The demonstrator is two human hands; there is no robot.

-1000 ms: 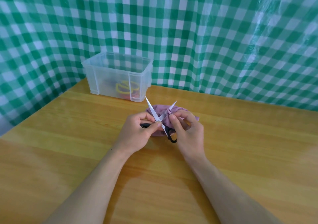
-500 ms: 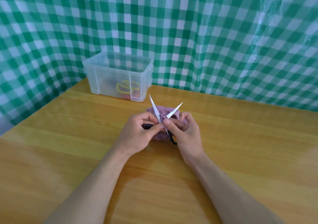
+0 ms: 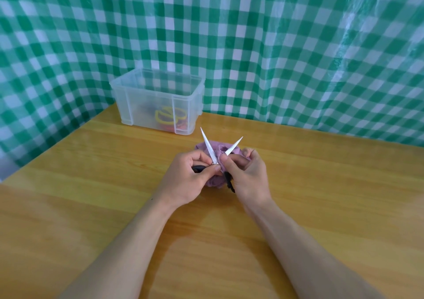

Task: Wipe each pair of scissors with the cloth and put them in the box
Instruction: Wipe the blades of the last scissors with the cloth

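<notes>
From the head camera: the black-handled scissors [image 3: 210,148] are held over the middle of the wooden table [image 3: 91,184], blades spread in a V. The left hand [image 3: 190,179] pinches them near the pivot, while the right hand [image 3: 249,176] pinches the purple cloth [image 3: 214,181] against the right blade. Behind stands the clear plastic box [image 3: 149,96], with yellow-handled scissors [image 3: 165,117] inside.
</notes>
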